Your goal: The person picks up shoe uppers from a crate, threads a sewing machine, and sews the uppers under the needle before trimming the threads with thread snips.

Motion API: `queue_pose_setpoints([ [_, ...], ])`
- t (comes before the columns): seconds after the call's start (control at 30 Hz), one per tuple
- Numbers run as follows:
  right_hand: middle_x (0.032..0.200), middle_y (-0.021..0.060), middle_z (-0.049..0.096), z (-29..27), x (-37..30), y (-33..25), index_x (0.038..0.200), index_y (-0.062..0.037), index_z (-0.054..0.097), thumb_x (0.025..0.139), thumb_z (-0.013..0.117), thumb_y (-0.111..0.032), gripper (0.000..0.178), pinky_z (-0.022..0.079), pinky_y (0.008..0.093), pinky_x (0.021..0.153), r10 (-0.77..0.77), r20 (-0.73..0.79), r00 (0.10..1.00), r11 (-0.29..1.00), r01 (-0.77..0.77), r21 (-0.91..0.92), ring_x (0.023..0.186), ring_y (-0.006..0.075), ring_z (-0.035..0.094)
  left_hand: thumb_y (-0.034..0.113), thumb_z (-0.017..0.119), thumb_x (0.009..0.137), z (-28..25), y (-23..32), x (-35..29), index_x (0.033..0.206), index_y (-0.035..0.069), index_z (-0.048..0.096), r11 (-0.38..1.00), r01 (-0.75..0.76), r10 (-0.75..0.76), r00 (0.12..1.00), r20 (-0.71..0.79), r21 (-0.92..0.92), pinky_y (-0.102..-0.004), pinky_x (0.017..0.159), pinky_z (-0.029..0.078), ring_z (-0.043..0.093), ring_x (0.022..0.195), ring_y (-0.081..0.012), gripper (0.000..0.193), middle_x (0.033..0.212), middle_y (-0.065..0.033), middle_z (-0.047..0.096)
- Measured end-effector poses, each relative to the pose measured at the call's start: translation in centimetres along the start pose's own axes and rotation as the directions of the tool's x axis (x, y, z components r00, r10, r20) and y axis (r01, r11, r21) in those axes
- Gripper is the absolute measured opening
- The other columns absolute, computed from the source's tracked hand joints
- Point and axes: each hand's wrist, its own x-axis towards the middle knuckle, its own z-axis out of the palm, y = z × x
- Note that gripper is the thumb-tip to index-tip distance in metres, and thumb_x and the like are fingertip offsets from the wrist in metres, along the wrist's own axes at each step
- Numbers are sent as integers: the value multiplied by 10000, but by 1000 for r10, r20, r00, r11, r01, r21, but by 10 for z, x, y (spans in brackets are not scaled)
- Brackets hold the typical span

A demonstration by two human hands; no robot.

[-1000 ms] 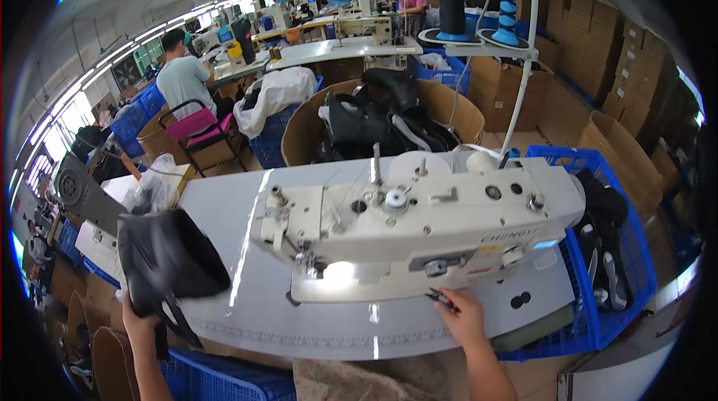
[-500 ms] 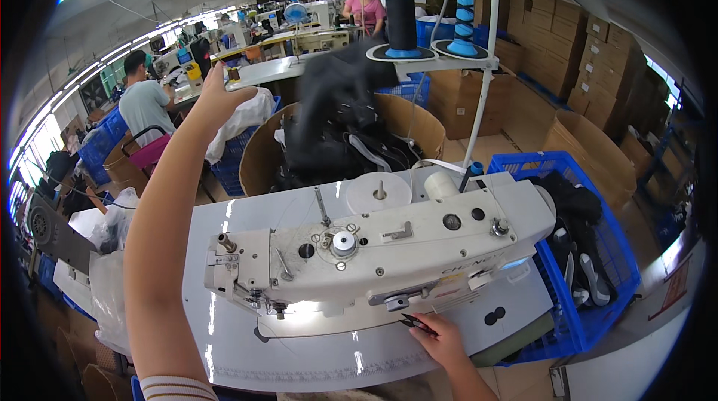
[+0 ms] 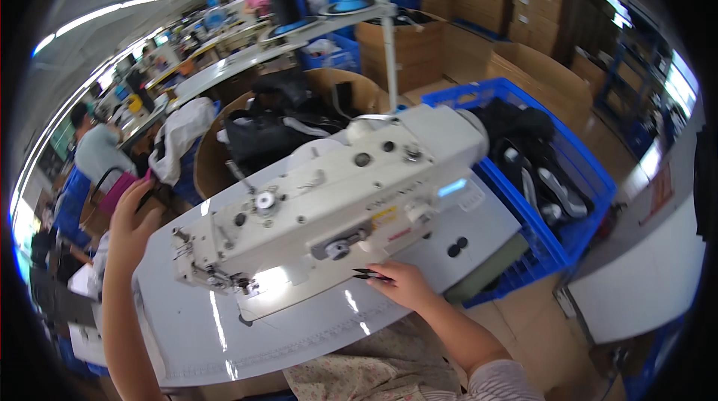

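My right hand [image 3: 404, 285] is closed around small black thread snips [image 3: 365, 274], their tips lying over the table in front of the sewing machine [image 3: 314, 214]. Raised at the left of the machine, my left hand [image 3: 134, 225] has its fingers apart and nothing in it. The machine's lamp lights the needle area at its left end. Beyond it, a heap of black garments [image 3: 273, 120] fills a round cardboard bin [image 3: 208, 154]. Two small black discs [image 3: 457, 247] lie on the white machine table [image 3: 262, 349], right of my right hand.
A blue plastic crate [image 3: 580, 244] of black and grey pieces stands against the table's right side. Thread cones [image 3: 283, 1] sit on a rack behind the machine. A seated person [image 3: 101, 147] works at the far left. Cardboard boxes [image 3: 542, 8] are stacked at the back right.
The dark garment that was in the air over the bin now rests on the heap. My left arm has come down and back. The view has turned right; my right hand keeps the snips.
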Motion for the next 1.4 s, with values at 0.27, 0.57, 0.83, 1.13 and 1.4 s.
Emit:
queue_pose_setpoints([
  [0.27,1042,19,620,-13,-26,-5,1006,-146,688,799,690,-242,229,457,437,817,-286,-11,958,795,232,-560,976,246,579,69,584,897,21,32,-98,1051,-6,645,982,-108,82,983,-165,-158,-266,723,455,594,824,-162,181,925,-77,646],
  [0.57,974,148,613,-288,-17,59,909,-48,674,766,632,-86,154,456,468,834,-291,-699,653,721,-331,-609,970,365,553,118,636,861,128,127,-206,1187,51,617,910,-403,389,757,525,-94,-444,918,469,587,1069,-361,333,1197,-163,623],
  [0.83,1441,113,446,-419,6,195,1282,-185,588,851,541,-170,434,351,526,1070,320,-725,610,180,-791,-585,1374,368,340,131,615,876,107,125,-231,1157,56,640,989,-134,95,906,413,66,-451,925,463,589,1075,-371,292,1206,-171,625],
  [1.13,914,125,692,-432,7,188,900,-112,689,860,593,-207,141,511,449,735,-176,-855,487,444,-736,-511,843,341,656,139,598,893,83,109,-251,1103,35,653,994,60,-90,916,390,88,-447,894,490,617,1032,-390,240,1150,-197,642],
  [1.4,829,142,657,-416,-23,-3,1041,-12,646,943,561,-133,178,484,321,702,-389,-907,161,841,-340,-421,744,195,618,181,574,928,91,129,-223,1127,75,663,994,-75,32,896,442,80,-428,929,480,611,1062,-348,243,1166,-154,648],
])
